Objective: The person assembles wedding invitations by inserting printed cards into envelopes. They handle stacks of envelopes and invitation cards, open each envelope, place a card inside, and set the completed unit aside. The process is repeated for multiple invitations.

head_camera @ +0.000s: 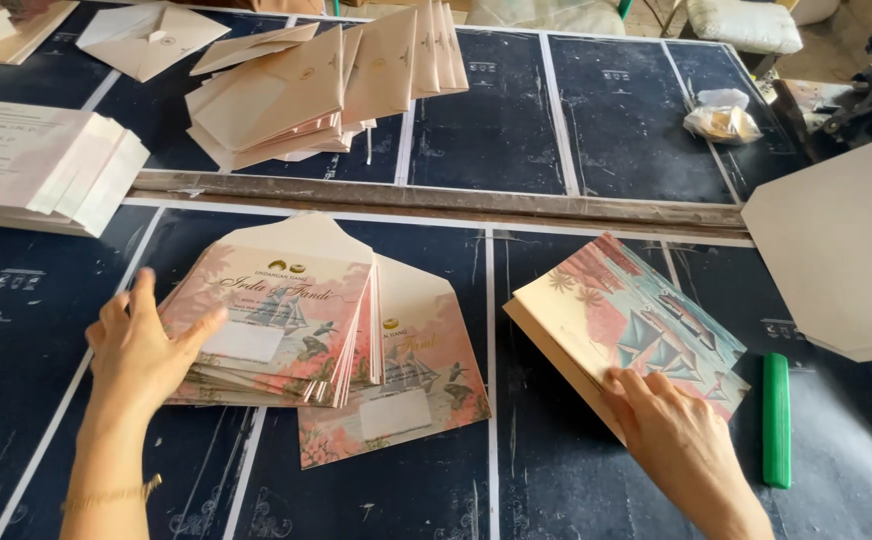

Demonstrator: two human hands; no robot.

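Observation:
My left hand (141, 350) rests flat on the left edge of a fanned pile of pink printed envelopes (291, 325), their flaps open toward the back. One more envelope (406, 390) lies under the pile at the right, sticking out. My right hand (671, 430) presses down on the near corner of a neat stack of pink and teal printed cards (626, 320) with sailboat pictures, set at an angle on the dark table (536, 140).
A green stick-shaped tool (776, 420) lies right of the card stack. A beige octagonal board (841, 240) overhangs at far right. Plain cream envelopes (306, 90) are heaped at the back, white printed sheets (41, 165) at left, a crumpled plastic bag (721, 118) at back right.

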